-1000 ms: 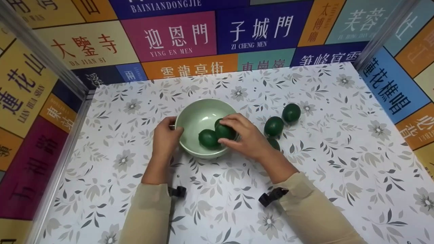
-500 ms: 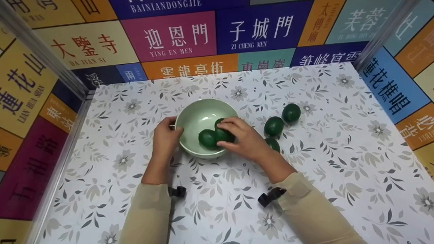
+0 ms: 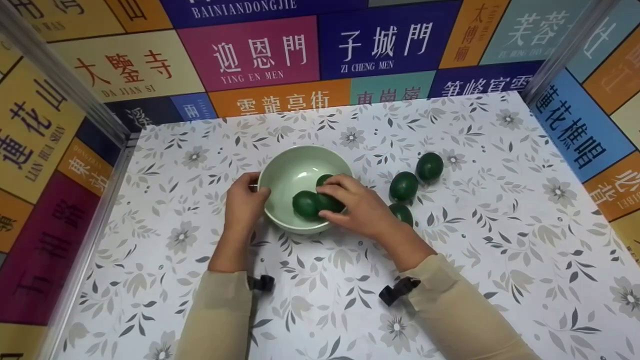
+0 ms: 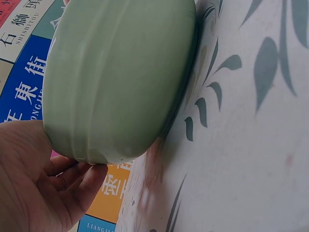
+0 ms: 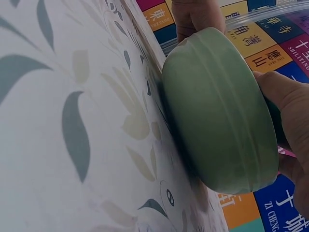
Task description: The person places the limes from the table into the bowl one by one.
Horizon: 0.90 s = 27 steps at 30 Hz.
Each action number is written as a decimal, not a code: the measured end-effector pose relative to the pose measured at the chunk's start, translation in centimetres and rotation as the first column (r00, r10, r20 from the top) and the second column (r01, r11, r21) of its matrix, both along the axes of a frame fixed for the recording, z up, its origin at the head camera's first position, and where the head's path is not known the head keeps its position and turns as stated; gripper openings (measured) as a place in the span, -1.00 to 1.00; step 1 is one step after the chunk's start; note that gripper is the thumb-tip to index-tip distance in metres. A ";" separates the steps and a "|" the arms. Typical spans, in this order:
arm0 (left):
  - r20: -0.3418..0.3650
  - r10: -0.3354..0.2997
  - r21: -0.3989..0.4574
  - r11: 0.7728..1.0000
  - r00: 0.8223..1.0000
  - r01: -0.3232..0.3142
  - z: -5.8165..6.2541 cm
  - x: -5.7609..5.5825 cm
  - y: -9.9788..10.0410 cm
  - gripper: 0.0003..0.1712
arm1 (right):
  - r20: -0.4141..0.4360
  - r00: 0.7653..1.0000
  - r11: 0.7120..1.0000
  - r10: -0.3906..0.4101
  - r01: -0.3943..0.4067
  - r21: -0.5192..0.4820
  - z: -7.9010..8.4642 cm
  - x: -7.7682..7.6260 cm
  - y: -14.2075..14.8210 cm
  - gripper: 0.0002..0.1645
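Observation:
A pale green bowl (image 3: pixel 282 172) stands on the table. My left hand (image 3: pixel 241 207) holds its left side, thumb over the rim and fingers outside; the left wrist view shows the fingers (image 4: pixel 79 186) against the outer wall. Inside the bowl lies a dark green oval fruit (image 3: pixel 305 205), with another (image 3: pixel 324 178) partly hidden behind my right hand (image 3: pixel 365 207). The right thumb and fingers grip a third dark green oval fruit (image 3: pixel 329 202), low inside the bowl's right side. In the right wrist view the bowl wall (image 5: pixel 217 116) hides most of that fruit.
Right of the bowl, three more dark green oval fruits lie on the table: a far one (image 3: pixel 429 167), a middle one (image 3: pixel 403 186) and a near one (image 3: pixel 401 214) partly behind the right hand. A floral cloth (image 3: pixel 310 300) covers the table. Colourful lettered panels (image 3: pixel 250 55) stand around it.
My right hand has moved slightly left and down into the bowl with the fruit it grips. The left hand and the bowl have stayed put.

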<state>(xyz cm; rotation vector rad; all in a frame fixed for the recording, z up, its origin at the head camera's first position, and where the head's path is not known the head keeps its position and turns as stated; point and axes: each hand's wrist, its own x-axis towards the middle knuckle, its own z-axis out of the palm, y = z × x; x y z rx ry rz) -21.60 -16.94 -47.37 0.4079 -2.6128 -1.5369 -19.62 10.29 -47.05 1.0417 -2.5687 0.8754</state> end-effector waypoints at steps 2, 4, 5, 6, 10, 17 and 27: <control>0.002 -0.002 0.004 1.000 1.000 0.002 0.0 0.0 0.0 -0.48 | 0.018 1.000 1.000 -0.005 0.005 0.007 0.0 0.0 0.0 -0.45; 0.001 0.000 0.002 1.000 1.000 0.000 0.0 0.0 0.0 -0.48 | 0.036 0.999 1.000 -0.008 0.008 0.011 0.1 -0.1 0.0 -0.46; 0.003 -0.002 0.000 1.000 1.000 0.002 -0.1 -0.1 0.0 -0.48 | 0.044 0.999 1.000 -0.008 0.008 0.013 0.1 -0.1 -0.1 -0.47; 0.005 -0.003 -0.002 1.000 1.000 0.003 -0.1 -0.1 0.0 -0.48 | 0.053 0.999 1.000 -0.007 0.006 0.013 0.1 -0.1 0.0 -0.48; 0.012 -0.001 -0.010 1.000 1.000 0.001 -0.1 -0.1 0.0 -0.48 | 0.068 0.998 1.000 0.002 -0.003 0.012 0.1 -0.2 0.0 -0.49; 0.032 -0.002 -0.010 1.000 0.999 0.003 0.0 -0.1 0.0 -0.46 | 0.098 0.995 1.000 0.007 -0.008 0.013 0.0 -0.3 0.0 -0.56; 0.012 -0.007 -0.003 1.000 1.000 0.007 0.0 0.0 -0.1 -0.48 | 0.061 0.998 0.999 0.031 -0.033 0.030 -0.3 -0.4 -0.1 -0.79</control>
